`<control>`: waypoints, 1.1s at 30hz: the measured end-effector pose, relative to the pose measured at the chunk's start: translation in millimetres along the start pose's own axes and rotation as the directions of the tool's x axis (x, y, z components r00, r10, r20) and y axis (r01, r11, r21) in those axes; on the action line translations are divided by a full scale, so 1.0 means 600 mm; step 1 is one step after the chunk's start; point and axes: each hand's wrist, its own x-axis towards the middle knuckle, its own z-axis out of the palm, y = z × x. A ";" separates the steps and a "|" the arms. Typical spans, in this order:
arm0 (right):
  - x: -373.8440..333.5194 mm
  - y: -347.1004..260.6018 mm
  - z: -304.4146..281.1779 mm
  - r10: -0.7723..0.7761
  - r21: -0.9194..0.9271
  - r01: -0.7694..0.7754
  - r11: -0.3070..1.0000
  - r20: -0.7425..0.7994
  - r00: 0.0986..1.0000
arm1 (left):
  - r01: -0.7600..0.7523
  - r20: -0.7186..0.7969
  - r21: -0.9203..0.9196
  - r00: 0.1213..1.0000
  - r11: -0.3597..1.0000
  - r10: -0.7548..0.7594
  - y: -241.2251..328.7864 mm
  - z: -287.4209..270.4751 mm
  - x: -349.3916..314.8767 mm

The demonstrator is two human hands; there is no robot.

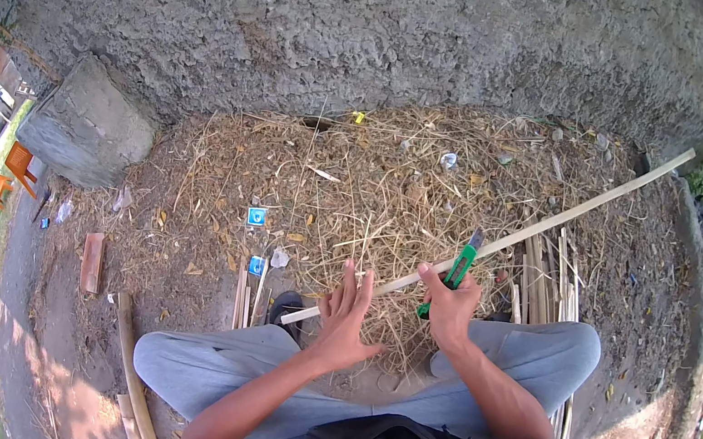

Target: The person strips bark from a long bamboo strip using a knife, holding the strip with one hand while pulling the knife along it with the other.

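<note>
A long, pale bamboo strip runs slantwise in front of me, from low at the left to high at the right. My right hand is closed around a green utility knife, its blade end pointing away from me. That hand's thumb and fingertips are close against the strip; whether they also grip it I cannot tell. Near the strip's lower left end, my left hand has its fingers stretched out and its thumb apart. The strip passes behind those fingers.
Bamboo shavings cover the ground between my bent legs and a rough grey wall. More strips lie by my right knee. A brick, bamboo poles and a concrete block are at the left.
</note>
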 end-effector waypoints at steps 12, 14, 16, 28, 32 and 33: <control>0.028 -0.012 -0.012 -0.035 0.124 0.039 0.992 -0.036 0.999 | 0.134 -0.409 -0.124 0.896 0.983 -0.173 -0.029 -0.048 0.004; 0.045 -0.014 -0.026 -0.016 0.182 0.033 0.983 -0.094 0.995 | 0.167 -0.426 -0.150 0.879 0.975 -0.216 -0.044 -0.058 0.002; 0.051 -0.030 -0.027 -0.012 0.216 0.036 0.976 -0.113 0.994 | 0.233 -0.471 -0.126 0.841 0.964 -0.265 -0.061 -0.071 -0.004; 0.066 -0.028 -0.046 0.007 0.295 0.050 0.954 -0.189 0.982 | 0.106 -0.268 -0.874 0.709 0.474 -0.652 -0.086 -0.066 -0.005; 0.061 -0.031 -0.040 -0.014 0.293 0.069 0.953 -0.186 0.982 | 0.047 -0.275 -0.910 0.675 0.412 -0.684 -0.088 -0.068 -0.007; 0.060 -0.030 -0.040 -0.015 0.287 0.071 0.955 -0.192 0.981 | 0.047 -0.274 -0.910 0.676 0.411 -0.684 -0.087 -0.067 -0.008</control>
